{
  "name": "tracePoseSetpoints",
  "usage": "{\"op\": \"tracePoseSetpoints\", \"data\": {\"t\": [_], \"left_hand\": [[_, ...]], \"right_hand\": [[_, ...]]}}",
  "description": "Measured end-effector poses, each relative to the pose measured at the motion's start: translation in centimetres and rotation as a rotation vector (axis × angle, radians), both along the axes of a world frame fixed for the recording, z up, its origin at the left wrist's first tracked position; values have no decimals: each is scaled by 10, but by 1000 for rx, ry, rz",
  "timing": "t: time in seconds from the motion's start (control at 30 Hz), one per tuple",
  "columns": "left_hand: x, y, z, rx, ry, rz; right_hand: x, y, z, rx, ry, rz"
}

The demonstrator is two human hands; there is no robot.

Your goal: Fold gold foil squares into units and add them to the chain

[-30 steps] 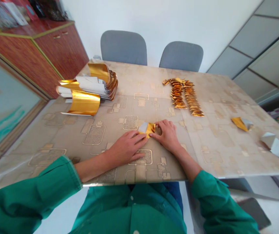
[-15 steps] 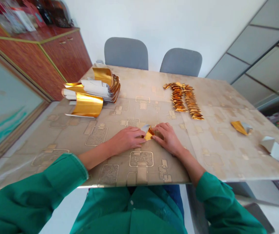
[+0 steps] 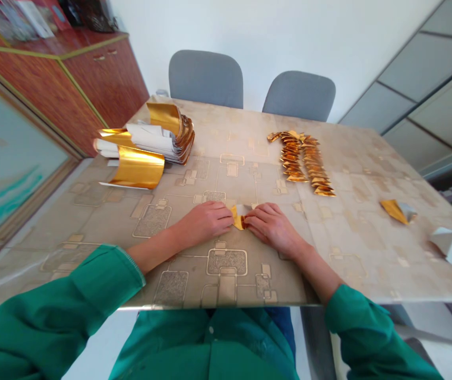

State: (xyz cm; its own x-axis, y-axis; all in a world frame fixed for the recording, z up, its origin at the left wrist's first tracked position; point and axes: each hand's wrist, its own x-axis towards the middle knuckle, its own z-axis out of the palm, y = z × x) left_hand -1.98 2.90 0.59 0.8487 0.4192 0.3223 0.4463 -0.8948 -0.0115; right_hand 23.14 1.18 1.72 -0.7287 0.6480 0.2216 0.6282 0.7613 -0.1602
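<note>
A small folded piece of gold foil paper (image 3: 238, 217) with a white reverse lies on the table between my hands. My left hand (image 3: 204, 222) and my right hand (image 3: 271, 229) both press their fingertips against it from either side, partly covering it. Farther off, a curled stack of gold-and-white paper sheets (image 3: 146, 143) lies at the left of the patterned table cover (image 3: 352, 253). Above my right hand runs a double row of small folded gold pieces (image 3: 300, 162). A loose gold-and-white folded piece (image 3: 397, 211) sits toward the right.
White folded paper (image 3: 449, 250) lies at the table's right edge. Beyond the far edge stand two grey chairs (image 3: 205, 79). A reddish wooden cabinet (image 3: 103, 79) stands at the left. The near table edge is close to my green sleeves.
My hands have come closer together around the paper. The paper is folded narrower, with less of its white side showing. The head view has shifted slightly.
</note>
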Motion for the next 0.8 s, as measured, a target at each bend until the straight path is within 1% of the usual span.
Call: {"op": "tracePoseSetpoints", "data": {"t": [0.23,0.4,0.6,0.73,0.8], "left_hand": [[2,0,-3,80,57,32],[3,1,-4,100,23,27],[2,3,-4,134,32,44],[2,2,-5,83,-17,76],[4,2,-6,48,-47,114]], "right_hand": [[-4,0,-3,21,15,-17],[-3,-2,-3,31,32,-28],[-4,1,-9,61,52,-28],[-4,2,-14,65,82,-36],[-5,1,-16,65,78,-51]]}}
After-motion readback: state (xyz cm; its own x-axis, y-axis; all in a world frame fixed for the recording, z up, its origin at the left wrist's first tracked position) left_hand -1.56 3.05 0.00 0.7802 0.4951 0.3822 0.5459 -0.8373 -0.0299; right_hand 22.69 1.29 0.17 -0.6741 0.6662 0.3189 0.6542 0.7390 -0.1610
